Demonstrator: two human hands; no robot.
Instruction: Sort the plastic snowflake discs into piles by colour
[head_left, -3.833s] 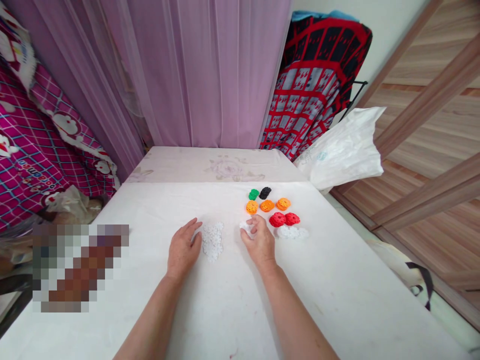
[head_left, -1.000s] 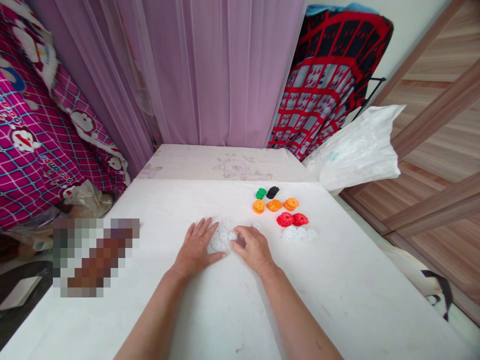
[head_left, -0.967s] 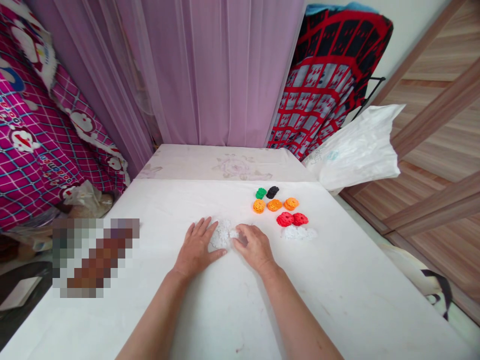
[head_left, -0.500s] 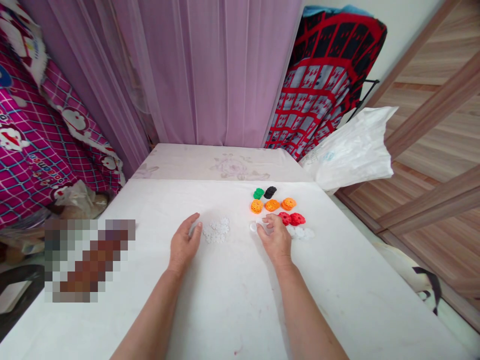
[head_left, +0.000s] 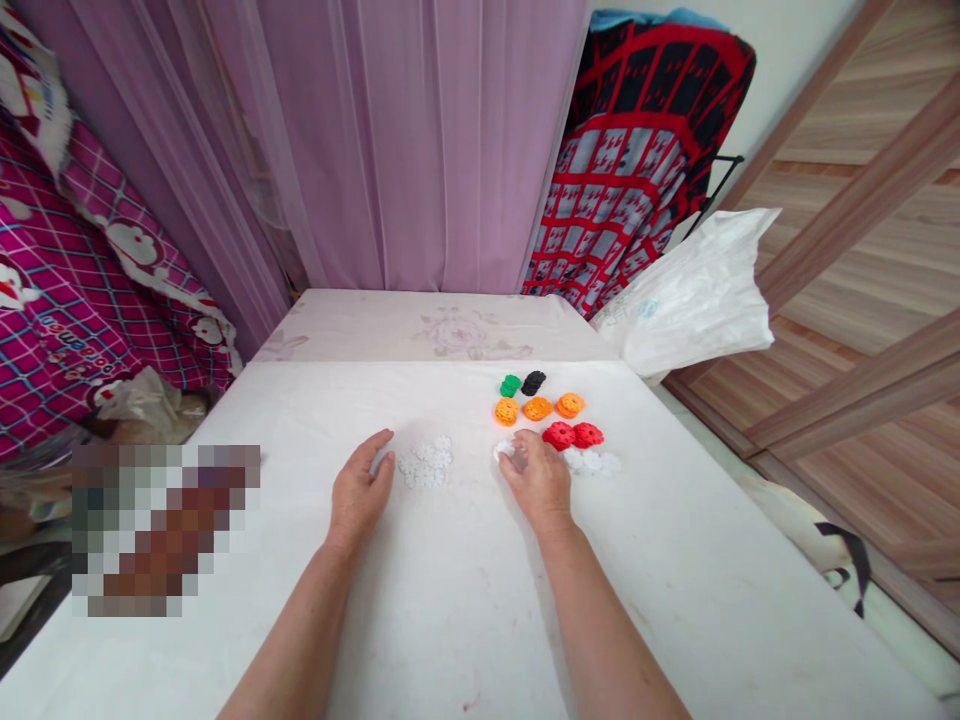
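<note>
Just right of the loose heap of white pieces [head_left: 425, 464], on the white table [head_left: 450, 620], the right hand [head_left: 536, 478] pinches a single white piece [head_left: 504, 450] between thumb and fingertips, low over the surface. The left hand [head_left: 360, 492] lies spread and slightly curved just left of the heap, fingertips near its edge; contact cannot be confirmed. The step in hand appears to be the carrying of one white piece between the heap and the grouped pieces to its right. Setting a piece among those groups would call for a light, low release, since the neighbours lie close together and could be nudged. The held piece is small, flat and toothed at the rim, like those in the heap; finer detail is too small to tell. Farther right of the heap lies a row of white pieces [head_left: 592, 462], with two red pieces [head_left: 572, 435] just behind it. Three orange pieces [head_left: 537, 408] sit behind those, and one green piece [head_left: 510, 385] beside one black piece [head_left: 533, 382] at the back. Each colour is kept apart. A white bag [head_left: 690, 295] rests well to the right of the heap, at the table's far corner.
</note>
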